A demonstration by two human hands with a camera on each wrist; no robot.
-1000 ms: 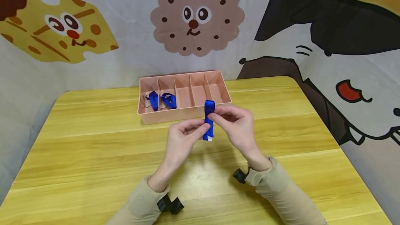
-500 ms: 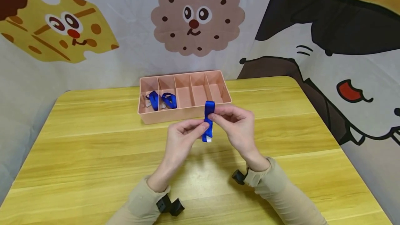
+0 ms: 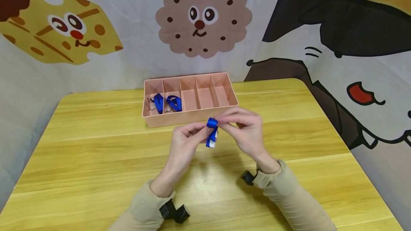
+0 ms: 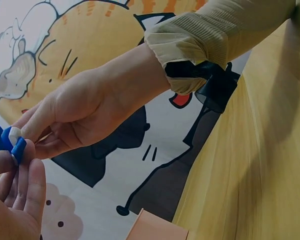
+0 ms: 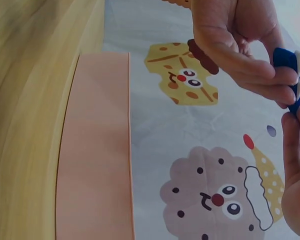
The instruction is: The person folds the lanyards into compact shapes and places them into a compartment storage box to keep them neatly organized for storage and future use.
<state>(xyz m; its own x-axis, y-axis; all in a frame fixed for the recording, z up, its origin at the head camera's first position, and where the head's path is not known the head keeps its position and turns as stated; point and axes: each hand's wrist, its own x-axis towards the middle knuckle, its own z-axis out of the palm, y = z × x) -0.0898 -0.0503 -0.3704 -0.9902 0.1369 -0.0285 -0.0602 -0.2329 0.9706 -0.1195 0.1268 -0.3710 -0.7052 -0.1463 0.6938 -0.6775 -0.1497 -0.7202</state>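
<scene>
A folded length of blue satin ribbon [image 3: 212,123] with a white piece at its lower end is held between both hands above the table, in front of the box. My left hand [image 3: 184,145] pinches it between thumb and fingers from the left. From the right, my right hand [image 3: 245,133] pinches its upper fold with thumb and fingertips. The right wrist view shows the ribbon [image 5: 284,58] in layers, with white strips against the blue. In the left wrist view, fingers partly cover the ribbon [image 4: 20,149].
Behind the hands stands a pink box [image 3: 176,118] with several compartments. Blue ribbon bundles with whitish pieces lie in its leftmost compartment [image 3: 158,103] and the second one [image 3: 174,103]. A cartoon-printed cloth [image 3: 128,70] hangs behind the wooden table [image 3: 96,159].
The ribbon's upper loop, which stood tall above the fingers, is now folded down short near the left thumb. My right fingers have shifted onto that fold; the left hand has barely moved.
</scene>
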